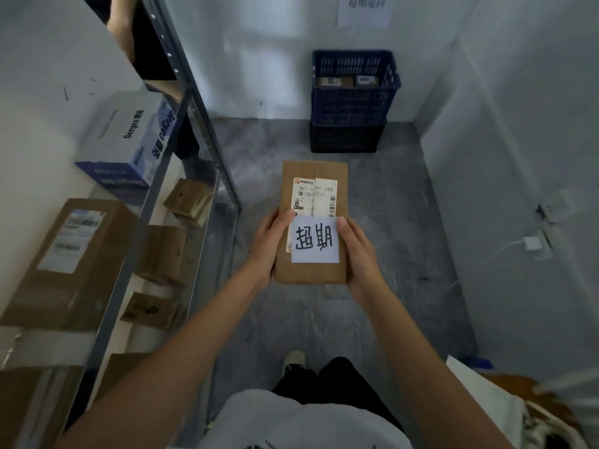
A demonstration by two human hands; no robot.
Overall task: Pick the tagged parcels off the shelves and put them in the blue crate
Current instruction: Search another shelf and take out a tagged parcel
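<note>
- Left hand (269, 244) and right hand (358, 254) each clasp a side of the tagged parcel (312, 196), held level over the floor
- Blue crate (353, 105) stands ahead by the wall, parcels already inside
- Best to keep both grips firm, walk close, then lower it flat inside rather than toss

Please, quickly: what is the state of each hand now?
Left hand: holding the parcel, thumb on top.
Right hand: holding the same parcel, thumb on top.
</note>
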